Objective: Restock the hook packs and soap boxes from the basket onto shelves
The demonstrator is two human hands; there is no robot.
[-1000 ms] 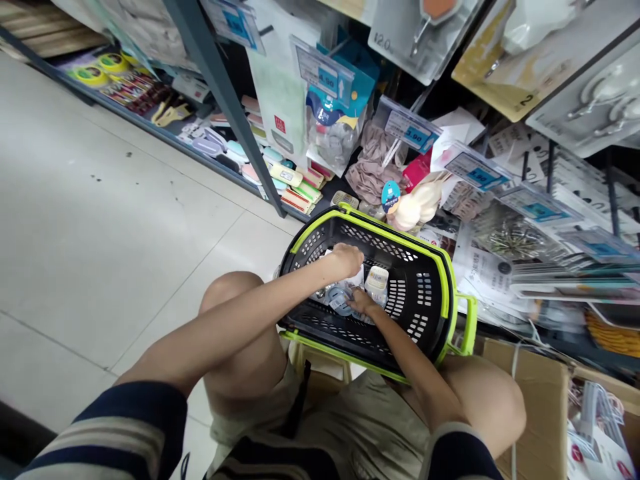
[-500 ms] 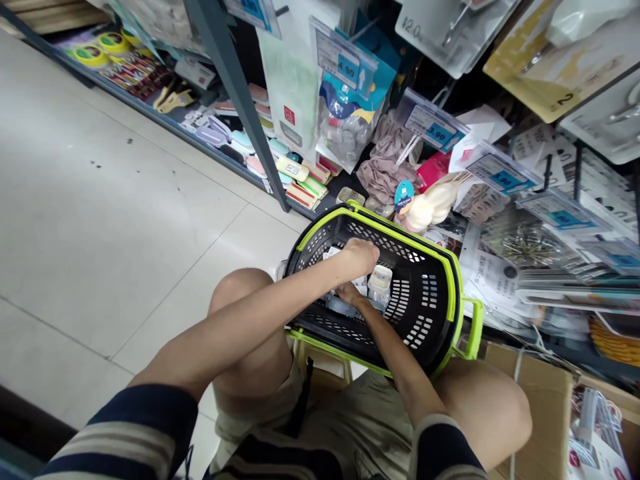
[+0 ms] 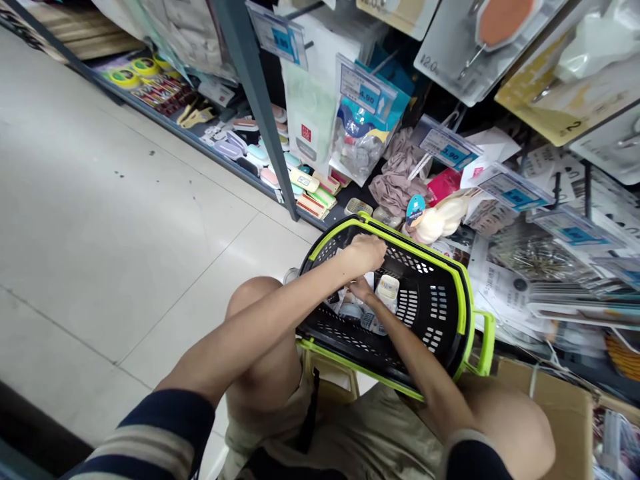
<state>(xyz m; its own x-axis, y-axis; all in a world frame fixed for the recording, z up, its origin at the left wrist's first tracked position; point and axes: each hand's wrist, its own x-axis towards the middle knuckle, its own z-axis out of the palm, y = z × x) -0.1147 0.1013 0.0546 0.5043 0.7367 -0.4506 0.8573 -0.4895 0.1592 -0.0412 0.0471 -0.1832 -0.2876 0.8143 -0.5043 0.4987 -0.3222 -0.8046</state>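
Observation:
A black basket (image 3: 420, 360) with a lime-green rim rests between my knees. Inside it lie several small clear packs, among them a clear plastic box (image 3: 387, 287) with a pale lid or label. My left hand (image 3: 369, 255) is over the far-left part of the basket, its fingers curled in a fist; whatever it holds is hidden by the hand. Just below it, my right hand (image 3: 361, 289) reaches down among the packs, left of the clear box. Its fingers are bent together, and their tips are mostly covered, so what they grip cannot be made out.
Shelves beyond the basket carry hanging bags with price tags (image 3: 367, 93), a lilac cloth bundle (image 3: 397, 183) and combs (image 3: 315, 200). A cardboard box (image 3: 555, 407) stands at right. A grey shelf post (image 3: 260, 107) rises at the left; tiled floor (image 3: 125, 233) lies beside it.
The whole view has shifted, so the basket and shelves appear lower and further right. My right hand has risen slightly within the basket, showing more packs below it. The left hand stays closed.

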